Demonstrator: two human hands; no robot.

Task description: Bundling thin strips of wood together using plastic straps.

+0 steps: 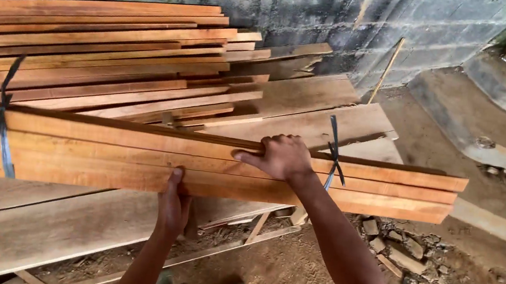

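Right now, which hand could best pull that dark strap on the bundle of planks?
Probably the right hand. It rests on top of the bundle of planks, right beside the dark strap. The left hand props the bundle's near side from below, farther away.
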